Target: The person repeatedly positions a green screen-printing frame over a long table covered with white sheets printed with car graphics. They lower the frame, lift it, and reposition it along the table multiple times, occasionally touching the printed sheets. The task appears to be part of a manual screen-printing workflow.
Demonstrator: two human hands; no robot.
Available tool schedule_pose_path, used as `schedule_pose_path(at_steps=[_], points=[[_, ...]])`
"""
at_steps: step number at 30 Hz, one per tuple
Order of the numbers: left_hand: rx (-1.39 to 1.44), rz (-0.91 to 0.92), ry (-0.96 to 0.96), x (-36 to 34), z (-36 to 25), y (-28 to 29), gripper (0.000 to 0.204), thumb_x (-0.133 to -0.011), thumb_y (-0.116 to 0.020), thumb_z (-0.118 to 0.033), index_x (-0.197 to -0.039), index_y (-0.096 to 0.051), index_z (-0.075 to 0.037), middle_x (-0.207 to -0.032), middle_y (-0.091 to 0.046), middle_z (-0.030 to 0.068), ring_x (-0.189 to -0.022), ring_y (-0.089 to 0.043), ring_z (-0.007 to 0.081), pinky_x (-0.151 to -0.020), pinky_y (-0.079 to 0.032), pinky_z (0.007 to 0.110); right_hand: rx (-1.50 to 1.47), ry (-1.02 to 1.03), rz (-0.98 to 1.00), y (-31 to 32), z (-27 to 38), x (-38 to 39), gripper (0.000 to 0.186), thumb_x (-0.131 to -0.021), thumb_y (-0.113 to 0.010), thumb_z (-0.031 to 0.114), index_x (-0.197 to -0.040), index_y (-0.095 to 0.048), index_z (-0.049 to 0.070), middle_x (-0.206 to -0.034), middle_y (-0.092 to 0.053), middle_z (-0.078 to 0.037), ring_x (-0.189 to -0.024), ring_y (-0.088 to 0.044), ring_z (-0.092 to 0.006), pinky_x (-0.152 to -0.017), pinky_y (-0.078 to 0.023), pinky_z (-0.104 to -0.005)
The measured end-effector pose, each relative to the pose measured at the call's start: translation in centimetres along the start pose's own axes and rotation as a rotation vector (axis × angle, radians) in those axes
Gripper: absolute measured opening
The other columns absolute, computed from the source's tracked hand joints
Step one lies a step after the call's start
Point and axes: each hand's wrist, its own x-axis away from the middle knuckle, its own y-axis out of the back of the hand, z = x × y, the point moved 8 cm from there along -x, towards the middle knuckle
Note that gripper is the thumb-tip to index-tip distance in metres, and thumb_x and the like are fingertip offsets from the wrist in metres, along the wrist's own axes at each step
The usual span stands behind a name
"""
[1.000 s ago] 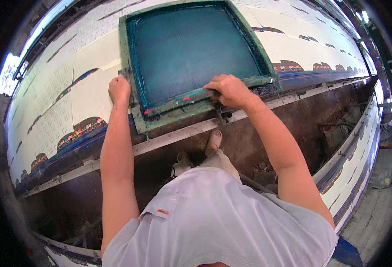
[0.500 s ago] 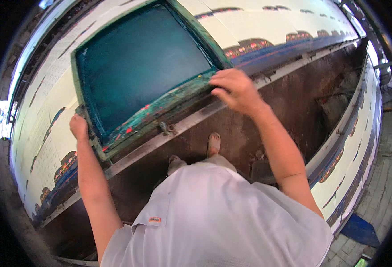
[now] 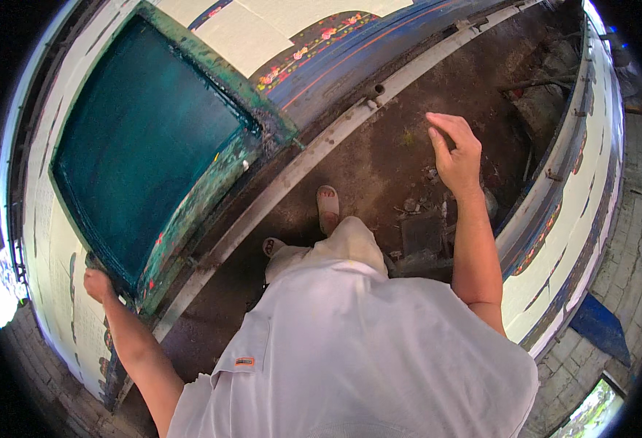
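Note:
A screen-printing frame (image 3: 197,55) with dark teal mesh (image 3: 142,146) lies tilted over the long table on the left. Its green wooden border is smeared with paint, with red flecks along the near side. My left hand (image 3: 99,285) is closed round the frame's lower left edge, its fingertips partly hidden. Away from the frame, my right hand (image 3: 458,155) hangs over the walkway with thumb and fingers apart, holding nothing. Under the frame stretches white cloth (image 3: 248,33) with a dark floral and blue border.
A pale metal rail (image 3: 321,150) with small stops runs along the table's near edge. On the right, a second long table carries similar printed cloth (image 3: 554,281). The brown walkway floor (image 3: 365,157) between them has debris and a dark block (image 3: 422,235). A blue sheet (image 3: 600,330) lies far right.
My right hand has let go of the frame's near right corner and swung right. The frame and my left hand appear further left and lower in view, as my body and view have shifted.

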Motion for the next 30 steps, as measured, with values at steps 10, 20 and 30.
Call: schedule_pose_path(at_steps=[10,20,30], points=[[0.043,-0.009,0.016,1.2,-0.4,0.3,0.057,-0.114,-0.044,-0.041,-0.124,-0.077,0.004,-0.124,-0.076,0.0332,-0.118,-0.071,0.056,-0.103,-0.054,0.062,-0.177,0.073,-0.04,-7.7,6.9,-6.8,0.028,-0.094,-0.078,-0.003,-0.12,-0.081,0.004,-0.12,-0.082,-0.015,-0.112,-0.077,-0.0321,-0.1,-0.06,-0.0406],[0.48,0.119,0.178,1.9,-0.7,-0.7,0.082,-0.116,-0.041,-0.064,-0.121,-0.079,0.009,-0.119,-0.077,0.0352,-0.114,-0.073,0.0517,-0.104,-0.053,0.055,0.033,-0.017,0.474,-27.5,15.7,-15.4,0.066,-0.093,-0.088,0.032,-0.149,-0.065,0.007,-0.131,-0.075,-0.022,-0.124,-0.07,-0.0422,-0.107,-0.057,-0.0518],[0.751,0.236,0.255,3.4,-0.5,-1.6,0.09,-0.114,-0.045,-0.073,-0.108,-0.08,0.009,-0.099,-0.079,0.0201,-0.091,-0.07,0.0317,-0.094,-0.054,0.047,0.138,-0.052,0.476,-29.0,17.0,-17.0,0.079,-0.084,-0.084,0.022,-0.158,-0.057,0.02,-0.126,-0.073,-0.017,-0.121,-0.072,-0.038,-0.104,-0.06,-0.0497]])
